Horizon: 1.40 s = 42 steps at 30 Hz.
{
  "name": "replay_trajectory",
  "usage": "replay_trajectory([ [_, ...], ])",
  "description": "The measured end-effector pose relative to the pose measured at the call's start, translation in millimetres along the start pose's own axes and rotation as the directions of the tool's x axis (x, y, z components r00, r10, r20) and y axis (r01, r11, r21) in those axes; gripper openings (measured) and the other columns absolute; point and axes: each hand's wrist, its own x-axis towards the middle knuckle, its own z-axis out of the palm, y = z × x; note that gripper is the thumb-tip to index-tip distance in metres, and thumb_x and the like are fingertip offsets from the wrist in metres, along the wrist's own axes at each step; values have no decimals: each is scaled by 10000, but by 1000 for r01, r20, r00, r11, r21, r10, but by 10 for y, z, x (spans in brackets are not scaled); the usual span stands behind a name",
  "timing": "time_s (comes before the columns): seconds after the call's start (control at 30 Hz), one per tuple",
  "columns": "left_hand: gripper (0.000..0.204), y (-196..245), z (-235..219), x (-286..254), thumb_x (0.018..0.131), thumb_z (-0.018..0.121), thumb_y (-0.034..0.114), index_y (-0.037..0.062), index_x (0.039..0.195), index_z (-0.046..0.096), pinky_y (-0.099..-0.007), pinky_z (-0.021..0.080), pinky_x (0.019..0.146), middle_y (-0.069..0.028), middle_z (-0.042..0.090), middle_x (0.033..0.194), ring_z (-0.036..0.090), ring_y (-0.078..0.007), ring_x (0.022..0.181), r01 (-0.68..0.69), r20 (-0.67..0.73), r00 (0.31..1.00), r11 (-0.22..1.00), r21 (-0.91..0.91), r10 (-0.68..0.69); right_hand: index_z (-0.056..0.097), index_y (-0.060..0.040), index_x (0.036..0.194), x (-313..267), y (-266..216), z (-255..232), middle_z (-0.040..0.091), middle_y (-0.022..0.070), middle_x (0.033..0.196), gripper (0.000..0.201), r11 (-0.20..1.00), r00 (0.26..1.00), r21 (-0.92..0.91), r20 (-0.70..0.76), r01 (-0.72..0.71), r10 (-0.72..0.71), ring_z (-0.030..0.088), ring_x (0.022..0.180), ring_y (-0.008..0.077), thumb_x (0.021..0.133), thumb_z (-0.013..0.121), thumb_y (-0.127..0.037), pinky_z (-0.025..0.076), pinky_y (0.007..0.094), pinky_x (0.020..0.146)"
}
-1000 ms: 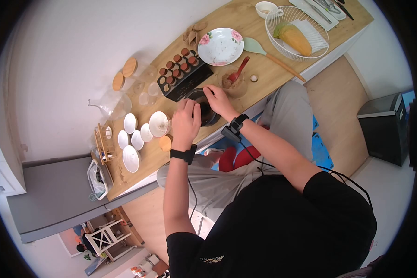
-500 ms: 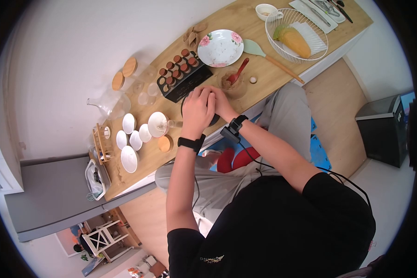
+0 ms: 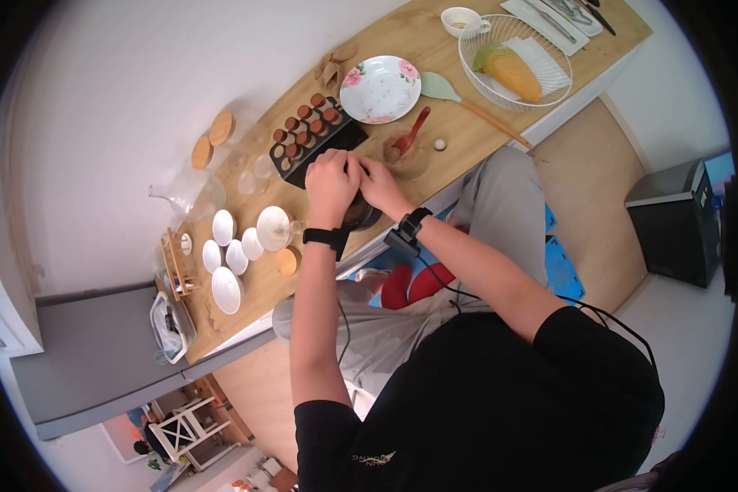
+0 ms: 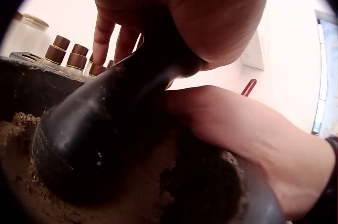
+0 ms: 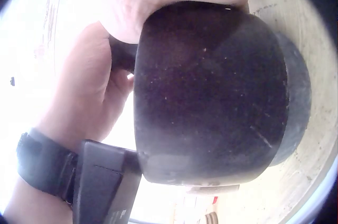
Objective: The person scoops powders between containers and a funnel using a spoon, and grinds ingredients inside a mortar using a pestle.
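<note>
My left hand [image 3: 332, 187] grips the upper part of a black pestle [image 4: 105, 124]. Its rounded end leans inside a dark stone mortar [image 5: 211, 97], in brown crumbly powder [image 4: 21, 139] that coats the inner wall. My right hand [image 3: 381, 187] holds the mortar's rim from the other side, its heel lying over the edge in the right wrist view. Both hands are close together in the head view and cover most of the mortar. The right fingertips are hidden behind the pestle in the left wrist view.
Behind the mortar stands a black rack [image 3: 324, 152] of brown-capped jars. A clear container [image 3: 414, 164] with a red spoon [image 3: 412, 131] is to the right, near a floral plate [image 3: 381, 90], a spatula [image 3: 488, 119] and a wire basket [image 3: 558, 90]. Several white bowls [image 3: 227, 291] sit left.
My left hand swung right over the mortar against the right hand, then back to the left with the pestle. The right hand has stayed at the mortar's rim. The head view shifted slightly.
</note>
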Motion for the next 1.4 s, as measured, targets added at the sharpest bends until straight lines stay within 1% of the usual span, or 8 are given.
replay_trajectory([
  [0.13,248,-106,-44,-4,901,558,181,42,703,610,-434,476,669,-113,629,728,626,-313,733,59,-29,998,997,55,-57,638,32,1006,2,-39,-1,666,238,893,252,999,1000,-29,-10,21,-22,653,852,369,951,513,-180,488,402,753],
  [0.3,253,-227,-157,-81,920,544,189,39,721,590,-447,472,664,-121,625,719,621,-327,721,111,-13,994,988,109,-110,636,36,991,-8,-79,-15,645,236,825,264,997,997,-37,11,-73,73,636,795,372,954,524,-200,474,416,718],
  [0.4,225,-247,-225,-161,920,554,193,36,763,588,-454,471,670,-130,628,733,616,-342,721,116,8,993,984,132,-118,635,39,994,-12,-54,-5,649,225,822,274,998,999,-43,-12,-45,44,635,785,364,954,531,-211,477,407,714],
  [0.57,165,-235,-354,-316,902,603,189,27,879,585,-476,467,632,-179,625,818,600,-412,734,163,66,984,986,14,-164,633,43,1007,-4,7,12,657,204,819,286,999,999,-42,-34,-4,2,630,761,349,956,532,-219,480,394,706],
  [0.73,134,-42,-440,-517,878,624,154,34,911,572,-463,466,638,-170,593,875,596,-402,769,189,80,979,982,-24,-186,638,44,1012,-21,-76,-19,668,198,835,289,998,999,-35,3,-52,53,647,784,332,957,534,-220,489,383,723],
  [0.93,124,159,-447,-635,845,633,112,33,933,595,-431,492,680,-141,593,935,612,-373,805,98,53,994,989,-113,-93,639,46,1005,-10,-24,11,669,200,835,287,998,999,-55,-39,6,-8,655,790,321,956,533,-216,493,377,726],
  [1.17,87,193,-375,-420,860,598,89,18,900,626,-430,478,731,-139,604,933,594,-354,813,-38,23,999,997,-64,40,638,52,999,-5,-59,-20,670,208,836,276,1000,1000,-22,-2,-19,19,654,786,326,953,532,-198,493,378,726],
  [1.4,123,-7,-287,-258,883,571,139,32,873,633,-444,469,714,-124,614,890,602,-331,816,1,12,1000,1000,-9,-1,635,56,1012,-5,-88,-26,674,213,865,278,997,1000,-74,5,-19,19,649,791,331,959,531,-196,490,381,726],
])
